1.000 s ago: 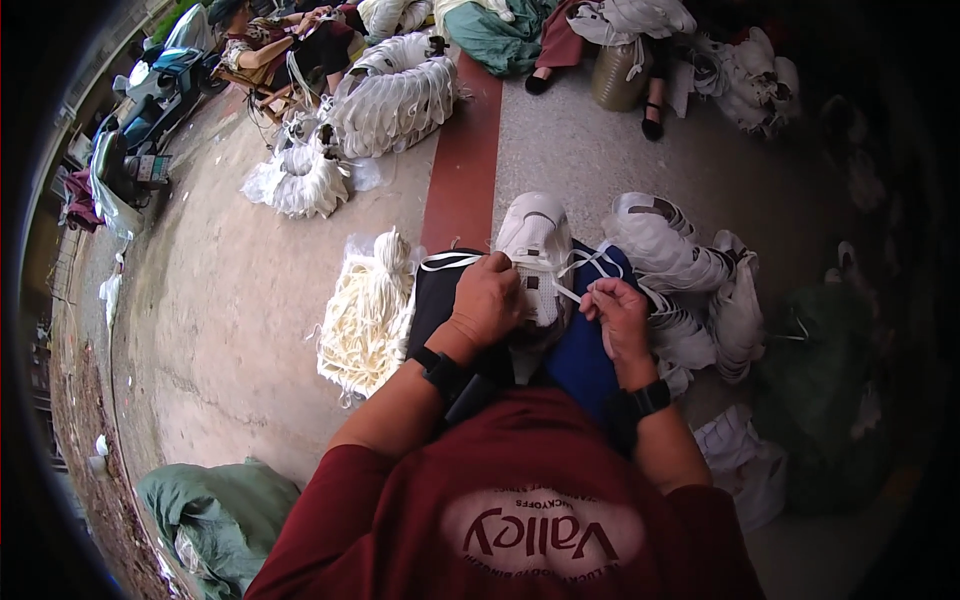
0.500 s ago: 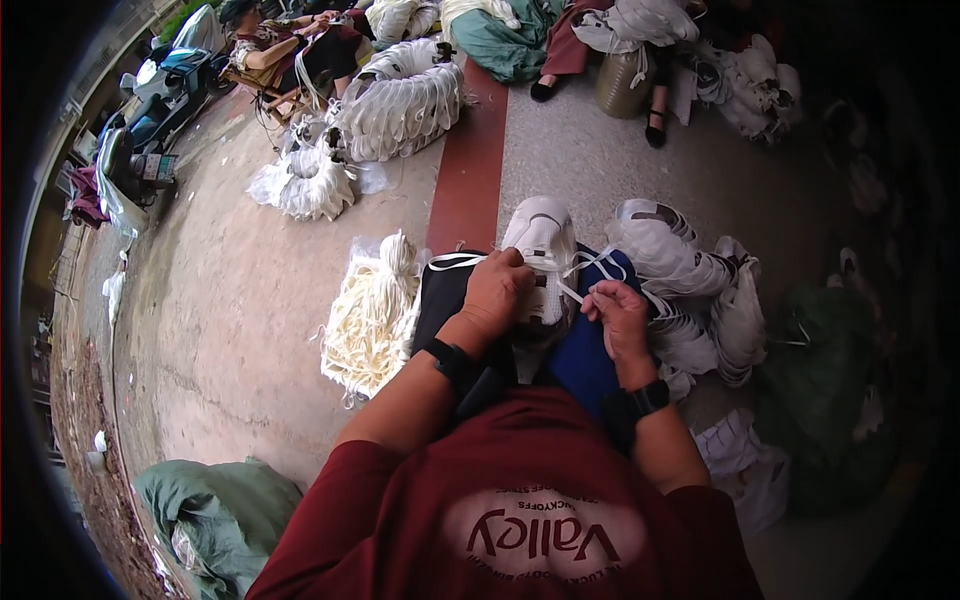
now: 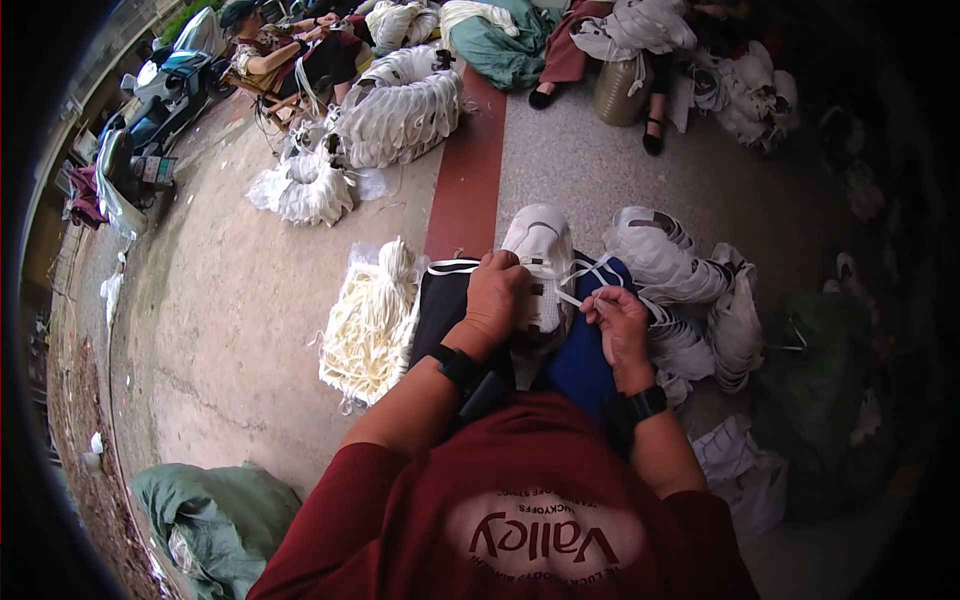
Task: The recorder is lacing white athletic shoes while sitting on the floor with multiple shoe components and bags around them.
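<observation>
A white shoe upper (image 3: 537, 232) with dark trim rests over my lap, its toe pointing away from me. My left hand (image 3: 495, 300) is closed on the upper's left edge, with its fingertips largely hidden from this angle. A white shoelace (image 3: 568, 299) runs from the eyelets to my right hand (image 3: 617, 318), which pinches it just right of the upper. Another loop of white lace (image 3: 452, 267) sticks out left of my left hand. Black cloth (image 3: 440, 310) and blue cloth (image 3: 583, 358) lie under the work.
A heap of cream laces (image 3: 365, 340) lies on the left. Nested white uppers (image 3: 680, 275) stand close on the right. Farther off are ring-shaped bundles of uppers (image 3: 400, 120), a seated person (image 3: 270, 60) and another person's feet (image 3: 653, 135). A green sack (image 3: 215, 520) sits at lower left.
Both hands keep nearly the same hold on the upper and the lace. The whole view has shifted down slightly.
</observation>
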Demonstrator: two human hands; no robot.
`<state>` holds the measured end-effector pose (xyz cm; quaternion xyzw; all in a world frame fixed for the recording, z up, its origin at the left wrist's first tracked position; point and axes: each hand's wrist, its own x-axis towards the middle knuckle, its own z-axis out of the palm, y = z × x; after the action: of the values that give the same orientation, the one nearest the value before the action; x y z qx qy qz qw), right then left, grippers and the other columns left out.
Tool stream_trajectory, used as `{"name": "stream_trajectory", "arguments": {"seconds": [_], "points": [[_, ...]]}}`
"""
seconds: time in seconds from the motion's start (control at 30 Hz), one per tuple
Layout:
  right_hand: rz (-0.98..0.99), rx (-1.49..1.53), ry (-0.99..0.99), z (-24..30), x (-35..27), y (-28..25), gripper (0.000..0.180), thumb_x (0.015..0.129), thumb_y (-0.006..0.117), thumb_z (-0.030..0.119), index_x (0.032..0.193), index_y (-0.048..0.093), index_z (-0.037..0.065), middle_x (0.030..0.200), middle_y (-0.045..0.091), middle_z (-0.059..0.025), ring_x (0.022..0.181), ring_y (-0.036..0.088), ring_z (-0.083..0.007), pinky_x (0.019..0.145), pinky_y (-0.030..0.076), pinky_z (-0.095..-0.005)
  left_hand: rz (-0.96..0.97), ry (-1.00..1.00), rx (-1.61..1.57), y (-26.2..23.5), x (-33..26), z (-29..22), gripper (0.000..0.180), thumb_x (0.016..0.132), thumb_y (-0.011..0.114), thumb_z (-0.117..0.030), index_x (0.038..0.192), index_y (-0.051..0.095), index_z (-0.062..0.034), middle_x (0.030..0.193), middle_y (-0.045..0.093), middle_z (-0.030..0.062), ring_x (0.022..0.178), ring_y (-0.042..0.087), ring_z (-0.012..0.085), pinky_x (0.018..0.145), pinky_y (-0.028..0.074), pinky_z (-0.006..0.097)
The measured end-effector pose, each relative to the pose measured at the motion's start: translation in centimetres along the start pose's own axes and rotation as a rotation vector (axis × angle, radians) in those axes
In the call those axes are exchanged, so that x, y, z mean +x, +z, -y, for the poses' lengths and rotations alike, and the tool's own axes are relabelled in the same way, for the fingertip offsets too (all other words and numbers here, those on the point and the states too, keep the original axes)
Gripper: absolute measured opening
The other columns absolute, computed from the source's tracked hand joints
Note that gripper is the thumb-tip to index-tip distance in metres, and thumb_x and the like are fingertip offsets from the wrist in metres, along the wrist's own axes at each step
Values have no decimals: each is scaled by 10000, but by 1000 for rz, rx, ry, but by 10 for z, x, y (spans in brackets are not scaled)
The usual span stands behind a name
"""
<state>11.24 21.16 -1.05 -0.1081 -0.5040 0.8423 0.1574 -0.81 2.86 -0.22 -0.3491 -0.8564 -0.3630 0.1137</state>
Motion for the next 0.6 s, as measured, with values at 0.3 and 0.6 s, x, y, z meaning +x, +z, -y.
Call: {"name": "stream_trajectory", "arguments": {"seconds": [0.3, 0.6], "points": [[-7, 25, -48, -2, 1, 0, 98, 839, 583, -2, 928, 622, -6, 800, 639, -90, 690, 591, -139, 650, 466, -233, 134, 94, 158, -13, -4, -11, 125, 696, 639, -203, 816, 675, -205, 922, 568, 6, 888, 515, 246, 805, 407, 417], [20, -1, -31, 4, 0, 10, 72, 832, 600, 4, 899, 622, -3, 775, 639, -81, 671, 574, -125, 638, 457, -237, 197, 275, 302, -18, 13, -34, 128, 701, 604, -221, 804, 657, -165, 821, 563, -5, 873, 518, 201, 775, 373, 386]]}}
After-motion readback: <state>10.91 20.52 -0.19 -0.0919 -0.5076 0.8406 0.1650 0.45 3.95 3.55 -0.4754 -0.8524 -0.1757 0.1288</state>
